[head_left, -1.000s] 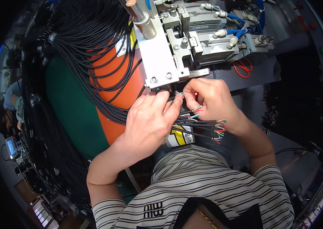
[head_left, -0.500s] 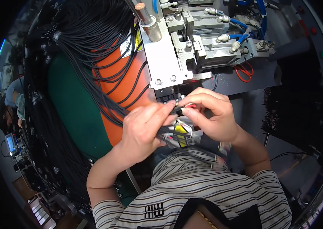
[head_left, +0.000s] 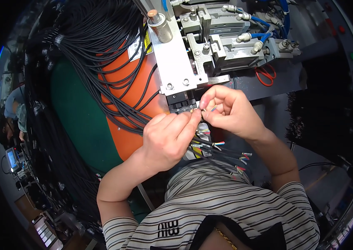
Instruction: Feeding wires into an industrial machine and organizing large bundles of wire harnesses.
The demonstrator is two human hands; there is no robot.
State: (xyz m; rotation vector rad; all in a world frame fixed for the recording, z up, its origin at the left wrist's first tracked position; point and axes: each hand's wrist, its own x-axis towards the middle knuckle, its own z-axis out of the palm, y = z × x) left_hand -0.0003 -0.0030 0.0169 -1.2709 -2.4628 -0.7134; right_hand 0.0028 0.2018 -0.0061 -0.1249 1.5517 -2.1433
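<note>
My left hand (head_left: 169,139) is closed around several black cables (head_left: 132,121) that run in from the left. Close in front of the machine's small black fixture (head_left: 181,101), its thumb and forefinger meet my right fingertips. My right hand (head_left: 234,113) pinches thin coloured wires (head_left: 213,108) at a cable's end; the exact point of grip is partly hidden by the fingers. Below my hands, stripped cable ends (head_left: 219,144) with red, white, blue and green wires fan out to the right, over a yellow label (head_left: 192,154).
A metal press block (head_left: 176,62) stands ahead, beside pneumatic cylinders (head_left: 235,50) with blue hoses. Red-handled scissors (head_left: 265,76) lie to its right. A thick bundle of black cables (head_left: 89,25) drapes over an orange and green surface (head_left: 80,112). Far left, another person (head_left: 16,108) is partly visible.
The cable ends below my hands, blurred before, now show sharply, fanned to the right. My right hand has shifted slightly up and left, with its fingers more curled at the wires.
</note>
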